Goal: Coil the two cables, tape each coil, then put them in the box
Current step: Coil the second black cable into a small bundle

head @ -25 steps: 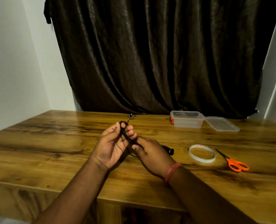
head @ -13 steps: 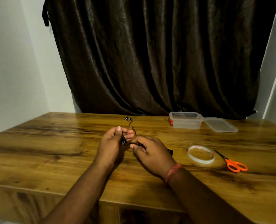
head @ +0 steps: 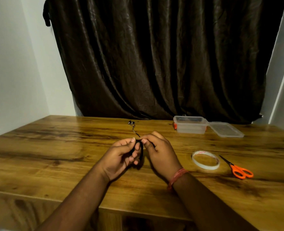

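— Two hands meet over the wooden bench (head: 54, 147), and I place everything from the tape roll (head: 205, 160). Behind it all hangs a dark curtain (head: 154, 55), the largest thing in view. What comes next?

— The clear plastic box (head: 190, 125), standing open beyond the tape roll near the bench's far edge, with its lid (head: 226, 129) lying flat and touching its right side.

— And the hands?

— The left hand (head: 121, 155) is to the left of the tape roll, fingers curled round a small coil of black cable (head: 142, 150); that grip is grasping the coil. The right hand (head: 161, 150) sits between the coil and the tape roll, thumb and forefinger pinching the cable at the top of the coil, so its grip is clenched on the cable too. A reddish band (head: 177, 177) circles that wrist.

— Where does the cable run?

— From the coil its loose end trails away across the bench, further left and beyond the tape roll, ending in a pair of earbuds (head: 131, 122).

— Anything smaller?

— Orange-handled scissors (head: 237, 169), just right of the tape roll, blades pointing toward it but apart from it.
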Available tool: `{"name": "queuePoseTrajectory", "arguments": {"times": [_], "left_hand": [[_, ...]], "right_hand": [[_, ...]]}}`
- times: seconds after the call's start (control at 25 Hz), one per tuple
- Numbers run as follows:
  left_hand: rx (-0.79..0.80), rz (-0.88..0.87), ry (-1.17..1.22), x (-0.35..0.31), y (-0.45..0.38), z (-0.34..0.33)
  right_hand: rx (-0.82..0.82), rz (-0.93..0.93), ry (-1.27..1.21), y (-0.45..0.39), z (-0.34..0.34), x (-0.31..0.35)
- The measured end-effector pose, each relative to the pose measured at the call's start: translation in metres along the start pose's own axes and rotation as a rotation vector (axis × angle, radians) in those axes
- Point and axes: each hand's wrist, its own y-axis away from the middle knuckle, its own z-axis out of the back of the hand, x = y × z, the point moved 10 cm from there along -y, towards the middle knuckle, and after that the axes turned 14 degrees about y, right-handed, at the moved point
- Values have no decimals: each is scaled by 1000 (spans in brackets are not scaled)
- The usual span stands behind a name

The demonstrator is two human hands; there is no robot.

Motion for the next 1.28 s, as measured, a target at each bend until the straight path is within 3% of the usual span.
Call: {"name": "queuePoseTrajectory", "arguments": {"times": [0.2, 0.32, 0.4, 0.48, 0.68, 0.84, 1.08, 1.28], "left_hand": [[75, -67, 207, -15, 2, -6], [-41, -191, 310, -28, 1, 2], [-125, -286, 315, -38, 2, 11], [-227, -351, 198, -43, 2, 22], [-377, -317, -406, -34, 10, 16], [-307, -203, -572, -19, 7, 17], [-79, 98, -357, 22, -2, 14], [96, 135, -131, 16, 4, -8]], "right_hand": [[240, 11, 127, 10, -31, 2], [379, 113, 313, 17, -44, 11], [386, 181, 351, 19, -44, 20], [355, 187, 315, 19, -38, 25], [234, 127, 225, 14, -22, 24], [120, 87, 253, 8, -3, 20], [-25, 81, 225, 1, 18, 10], [-120, 37, 38, -4, 24, 1]]}}
